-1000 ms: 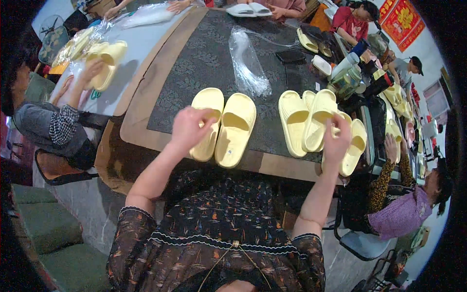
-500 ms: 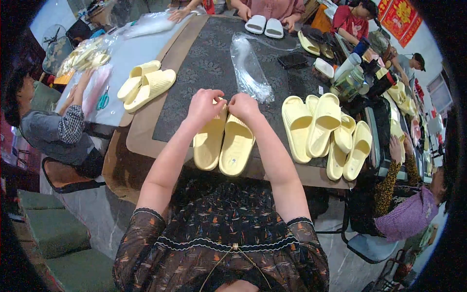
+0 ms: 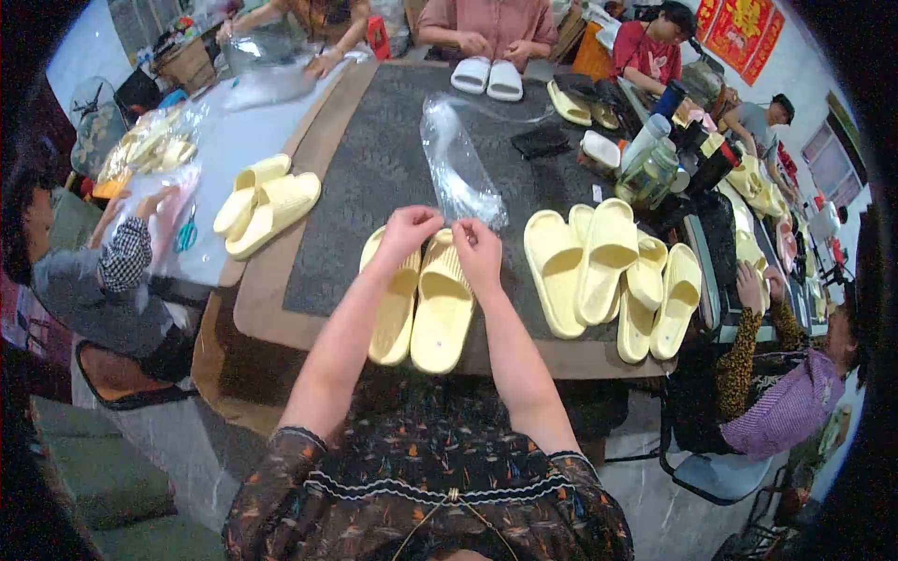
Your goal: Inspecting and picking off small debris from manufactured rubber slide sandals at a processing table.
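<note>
- Hands: our left hand (image 3: 408,227) and right hand (image 3: 479,251) are pinching together at the toe ends of two pale yellow slides (image 3: 421,301) lying on the tabletop (image 3: 374,168).
- Slides are overhanging the near edge; a tug could be tipping them off.
- Clear plastic bag (image 3: 458,168) is lying just beyond, likely snagging.

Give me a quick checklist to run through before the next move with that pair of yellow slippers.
1. Pair of yellow slippers side by side on the table: ok.
2. Left hand and right hand both at the slippers' far ends: ok.
3. Firm grip on anything: cannot tell.
4. Clear plastic bag lying close beyond the hands: ok.
5. Bag mouth open: cannot tell.
6. Pile of yellow slippers lies apart, to the right: ok.
</note>
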A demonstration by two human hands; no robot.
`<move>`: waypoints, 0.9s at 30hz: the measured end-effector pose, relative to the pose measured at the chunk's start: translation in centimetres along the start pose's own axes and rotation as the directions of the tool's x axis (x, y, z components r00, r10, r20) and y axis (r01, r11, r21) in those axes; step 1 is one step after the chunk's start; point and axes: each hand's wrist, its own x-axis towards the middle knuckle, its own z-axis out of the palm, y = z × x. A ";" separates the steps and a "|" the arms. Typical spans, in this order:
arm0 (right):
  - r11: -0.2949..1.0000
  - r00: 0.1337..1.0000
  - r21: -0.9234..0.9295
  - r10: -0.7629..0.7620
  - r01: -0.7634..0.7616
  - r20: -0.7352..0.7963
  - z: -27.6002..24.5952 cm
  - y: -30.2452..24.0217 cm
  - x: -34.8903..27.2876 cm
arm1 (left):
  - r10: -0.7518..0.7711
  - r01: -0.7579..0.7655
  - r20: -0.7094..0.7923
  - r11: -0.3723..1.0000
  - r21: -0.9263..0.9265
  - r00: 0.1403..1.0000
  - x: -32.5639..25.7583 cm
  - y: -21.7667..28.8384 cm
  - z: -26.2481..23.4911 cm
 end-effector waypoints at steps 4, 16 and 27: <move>0.997 0.999 -0.070 0.020 -0.018 0.034 -0.6 -1.3 -0.4 | 0.013 -0.022 -0.084 0.994 -0.110 0.996 -1.6 1.0 0.4; 0.998 0.997 -0.050 -0.026 0.030 0.076 -0.8 -1.4 0.1 | -0.008 0.008 -0.022 1.000 -0.018 1.000 -2.2 1.9 0.7; 0.999 0.996 -0.040 0.001 0.002 0.091 -0.7 -0.8 -0.1 | -0.004 -0.007 -0.083 0.992 -0.126 0.997 -2.7 2.8 0.7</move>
